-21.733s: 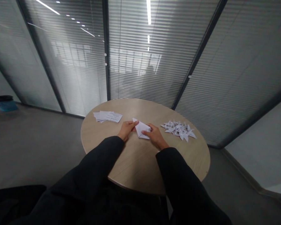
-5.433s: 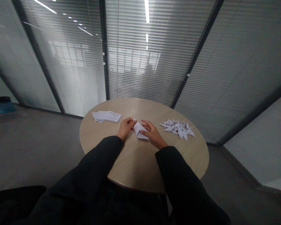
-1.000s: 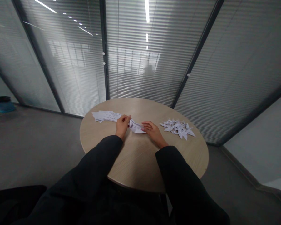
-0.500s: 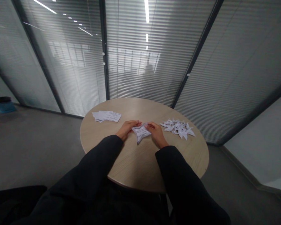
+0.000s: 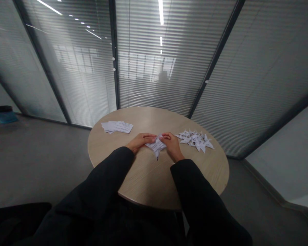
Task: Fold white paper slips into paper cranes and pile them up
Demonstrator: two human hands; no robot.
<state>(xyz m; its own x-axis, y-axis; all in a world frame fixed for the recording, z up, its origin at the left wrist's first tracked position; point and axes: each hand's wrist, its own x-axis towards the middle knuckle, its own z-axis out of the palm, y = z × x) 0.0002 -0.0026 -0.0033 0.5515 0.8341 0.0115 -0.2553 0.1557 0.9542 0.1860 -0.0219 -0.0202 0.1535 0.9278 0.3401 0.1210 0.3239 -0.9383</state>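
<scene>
A printed sheet of paper [image 5: 157, 146], partly folded with a point toward me, is between my hands above the round table. My left hand [image 5: 141, 141] is closed on its left side, fingers laid along the upper edge. My right hand [image 5: 171, 143] pinches the upper right part between thumb and fingers. Beside my right hand lies a heap of folded white paper pieces [image 5: 195, 139] with pointed tips. Farther left rests a small stack of printed paper sheets [image 5: 118, 126], loosely fanned. Fingers hide parts of the paper's upper edge.
The round wooden table [image 5: 149, 184] stands close to a glass partition with blinds [image 5: 154, 85]. A blue bin with a dark rim [image 5: 5, 115] is on the floor at the far left. A white wall [image 5: 287, 160] rises at the right.
The paper has turned, its near point shifting right and slightly toward me. My left fingers have moved right along its upper edge; my right hand has barely moved.
</scene>
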